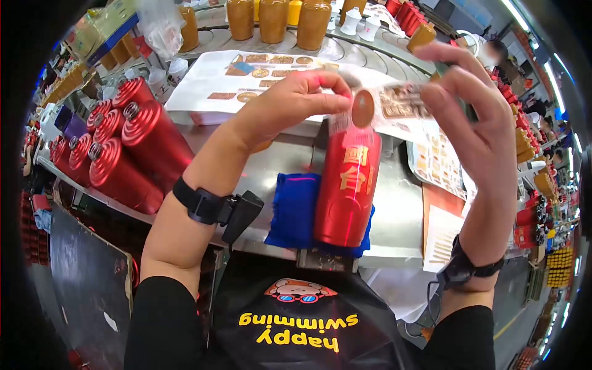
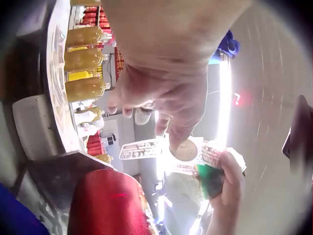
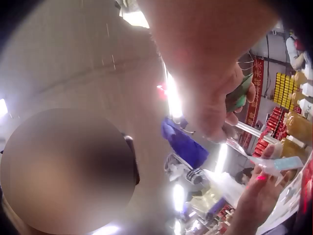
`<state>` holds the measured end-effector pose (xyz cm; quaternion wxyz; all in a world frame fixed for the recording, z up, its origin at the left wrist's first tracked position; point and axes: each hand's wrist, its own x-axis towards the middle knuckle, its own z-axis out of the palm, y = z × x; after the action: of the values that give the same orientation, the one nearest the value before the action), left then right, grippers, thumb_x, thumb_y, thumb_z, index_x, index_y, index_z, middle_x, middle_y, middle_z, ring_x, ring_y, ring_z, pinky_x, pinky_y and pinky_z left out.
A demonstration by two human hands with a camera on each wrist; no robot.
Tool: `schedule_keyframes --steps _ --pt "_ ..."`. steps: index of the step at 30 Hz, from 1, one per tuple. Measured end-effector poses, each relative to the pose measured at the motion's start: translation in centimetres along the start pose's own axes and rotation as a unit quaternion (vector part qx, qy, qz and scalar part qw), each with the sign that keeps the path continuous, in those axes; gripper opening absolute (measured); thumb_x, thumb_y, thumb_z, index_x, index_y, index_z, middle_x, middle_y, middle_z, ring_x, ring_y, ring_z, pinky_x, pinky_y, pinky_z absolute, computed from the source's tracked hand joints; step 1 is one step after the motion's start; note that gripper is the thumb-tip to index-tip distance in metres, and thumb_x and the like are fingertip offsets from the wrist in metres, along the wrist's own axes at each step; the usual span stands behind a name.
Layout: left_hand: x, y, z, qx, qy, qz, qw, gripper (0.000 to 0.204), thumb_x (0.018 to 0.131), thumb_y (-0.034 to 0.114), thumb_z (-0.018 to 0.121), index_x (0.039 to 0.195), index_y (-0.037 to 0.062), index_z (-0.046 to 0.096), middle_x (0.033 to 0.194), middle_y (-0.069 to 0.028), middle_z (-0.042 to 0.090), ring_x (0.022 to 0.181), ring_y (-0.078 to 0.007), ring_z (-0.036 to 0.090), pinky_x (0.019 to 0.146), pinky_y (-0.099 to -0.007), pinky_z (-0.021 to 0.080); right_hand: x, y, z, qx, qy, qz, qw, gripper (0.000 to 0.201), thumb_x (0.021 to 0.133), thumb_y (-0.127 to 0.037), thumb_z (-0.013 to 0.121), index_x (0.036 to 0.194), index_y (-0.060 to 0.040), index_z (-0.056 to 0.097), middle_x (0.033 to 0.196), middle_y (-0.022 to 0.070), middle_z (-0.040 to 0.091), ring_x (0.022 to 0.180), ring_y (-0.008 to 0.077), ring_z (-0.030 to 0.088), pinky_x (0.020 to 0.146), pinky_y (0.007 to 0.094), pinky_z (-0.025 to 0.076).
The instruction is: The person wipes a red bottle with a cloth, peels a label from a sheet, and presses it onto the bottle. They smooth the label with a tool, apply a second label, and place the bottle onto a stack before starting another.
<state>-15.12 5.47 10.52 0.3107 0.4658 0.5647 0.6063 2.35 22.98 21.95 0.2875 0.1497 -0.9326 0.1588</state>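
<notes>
A clear decal strip (image 1: 404, 102) with brown-gold printing and a brown oval is stretched over the top of a red bottle (image 1: 346, 191) with gold characters. My left hand (image 1: 293, 98) pinches the strip near the oval decal (image 1: 363, 109). At its other end the strip is pinched by my right hand (image 1: 475, 114), which also keeps a flat green piece (image 3: 238, 94) in its fingers. The bottle lies tilted on a blue folded cloth (image 1: 292, 206). In the left wrist view the decal strip (image 2: 142, 149) hangs just above the red bottle (image 2: 107, 205).
Several red bottles (image 1: 157, 139) stand grouped at the left. Printed decal sheets (image 1: 203, 80) lie behind the red bottle, with more in a tray (image 1: 435, 160) at the right. Brown bottles (image 1: 273, 21) line the conveyor (image 1: 345, 49) at the back.
</notes>
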Motion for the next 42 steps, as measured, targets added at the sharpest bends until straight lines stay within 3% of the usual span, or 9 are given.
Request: schedule_keyframes --steps 2,3,6,8,9,12,18,37,42 --pt "-2.1 0.9 0.4 -0.053 -0.094 -0.048 0.993 0.016 0.094 0.017 0.062 0.105 0.0049 0.061 0.092 0.0025 0.061 0.085 -0.0066 0.057 0.079 -0.0224 0.046 -2.8 -1.4 -0.6 0.051 -0.013 0.051 0.997 0.021 0.09 -0.009 0.064 0.073 0.0012 0.056 0.115 0.0187 0.063 0.102 0.0214 0.06 0.088 0.0317 0.043" --pt "-3.4 1.3 1.4 0.02 -0.079 -0.022 0.996 0.013 0.094 0.017 0.062 0.096 0.0041 0.061 0.084 0.0032 0.057 0.078 -0.0057 0.053 0.07 -0.0217 0.044 -4.6 -1.5 -0.2 0.078 -0.001 0.06 0.995 0.02 0.088 -0.009 0.065 0.073 0.0005 0.056 0.111 0.0186 0.064 0.101 0.0237 0.061 0.085 0.0333 0.044" --pt "-7.2 1.3 3.1 -0.115 -0.121 -0.138 0.976 0.016 0.095 0.017 0.063 0.093 0.0016 0.058 0.083 0.0004 0.058 0.075 -0.0074 0.055 0.069 -0.0244 0.047 -9.6 -3.3 1.3 0.146 -0.002 0.147 0.978 0.017 0.087 -0.008 0.065 0.073 -0.0009 0.058 0.112 0.0197 0.064 0.104 0.0274 0.061 0.086 0.0352 0.045" --pt "-8.7 0.3 3.9 -0.145 -0.129 -0.134 0.972 0.017 0.096 0.017 0.062 0.091 0.0017 0.057 0.081 -0.0008 0.059 0.07 -0.0083 0.054 0.067 -0.0255 0.047 -12.3 -4.2 2.6 0.2 -0.007 0.191 0.961 0.015 0.087 -0.008 0.066 0.075 -0.0007 0.06 0.117 0.0195 0.062 0.106 0.0273 0.06 0.09 0.0349 0.044" --pt "-9.0 -0.6 4.2 -0.087 -0.123 -0.112 0.982 0.017 0.097 0.017 0.061 0.091 0.0019 0.056 0.079 -0.0018 0.059 0.067 -0.009 0.053 0.064 -0.0253 0.046 -13.6 -4.5 3.3 0.234 -0.007 0.239 0.942 0.014 0.087 -0.008 0.066 0.077 0.0 0.061 0.118 0.0192 0.062 0.105 0.0265 0.06 0.091 0.0347 0.044" --pt "-9.2 -2.5 4.6 -0.114 -0.105 -0.168 0.974 0.018 0.097 0.019 0.061 0.091 0.002 0.056 0.079 -0.0014 0.059 0.068 -0.0084 0.053 0.062 -0.0242 0.044 -16.5 -4.0 6.6 0.261 0.011 0.295 0.919 0.014 0.089 -0.008 0.066 0.079 0.0006 0.063 0.118 0.0165 0.061 0.097 0.0196 0.058 0.083 0.031 0.045" --pt "-9.0 -3.9 5.0 -0.084 -0.08 -0.174 0.978 0.017 0.097 0.018 0.061 0.09 0.0037 0.056 0.079 0.0005 0.058 0.07 -0.0062 0.051 0.061 -0.023 0.042 -18.0 -3.0 8.0 0.237 0.04 0.332 0.912 0.015 0.09 -0.009 0.067 0.079 0.0003 0.063 0.117 0.0151 0.062 0.091 0.0163 0.057 0.077 0.0275 0.044" --pt "-9.2 -3.4 5.0 -0.078 -0.026 -0.151 0.985 0.021 0.098 0.023 0.061 0.089 0.0048 0.055 0.075 0.0026 0.051 0.067 -0.0049 0.048 0.058 -0.0223 0.041 -17.3 -2.7 7.9 0.178 0.079 0.285 0.938 0.018 0.09 -0.011 0.067 0.076 0.0013 0.063 0.115 0.0169 0.063 0.091 0.0194 0.059 0.076 0.0297 0.045" --pt "-9.3 -4.3 5.0 -0.102 -0.006 -0.128 0.986 0.023 0.098 0.024 0.063 0.092 0.0017 0.059 0.076 0.0005 0.056 0.066 -0.0062 0.051 0.058 -0.0235 0.044 -17.2 -2.9 7.7 0.185 0.065 0.311 0.93 0.02 0.09 -0.011 0.067 0.076 0.0015 0.062 0.114 0.0167 0.064 0.091 0.0192 0.059 0.076 0.0293 0.045"
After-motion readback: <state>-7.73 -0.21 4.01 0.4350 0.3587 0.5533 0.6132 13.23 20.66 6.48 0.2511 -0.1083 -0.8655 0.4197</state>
